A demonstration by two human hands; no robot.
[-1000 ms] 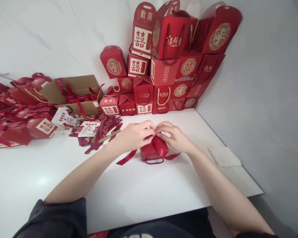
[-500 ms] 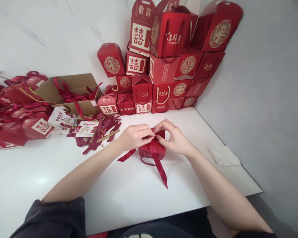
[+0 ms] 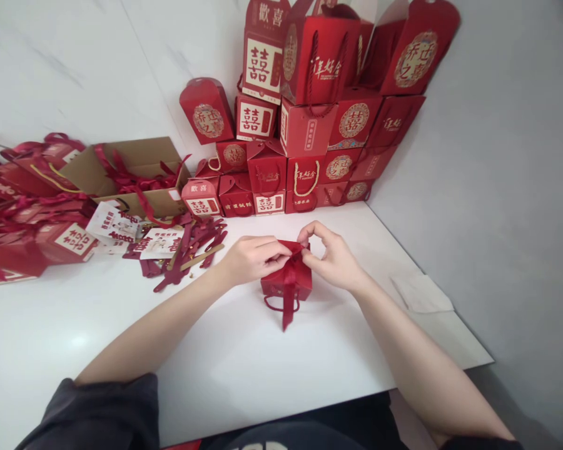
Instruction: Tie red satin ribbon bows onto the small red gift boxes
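A small red gift box (image 3: 274, 288) stands on the white table (image 3: 225, 362) in front of me. A dark red ribbon (image 3: 289, 294) is gathered on its top, with one tail hanging down the front. My left hand (image 3: 251, 258) pinches the ribbon at the top of the box from the left. My right hand (image 3: 333, 256) pinches the ribbon from the right, thumb and forefinger curled together just above the box. A thin cord handle loops out at the foot of the box.
A wall of stacked red gift boxes (image 3: 309, 119) fills the back corner. An open cardboard carton (image 3: 136, 169) holds ribbons, loose ribbon strips (image 3: 192, 247) and printed cards (image 3: 162, 242) lie at left, flat red boxes (image 3: 23, 212) beyond. A white paper (image 3: 422, 294) lies at right.
The ribbon's two tails, spread left and right a second ago, have been drawn in; one now hangs down the box's front. Both hands stay at the box top.
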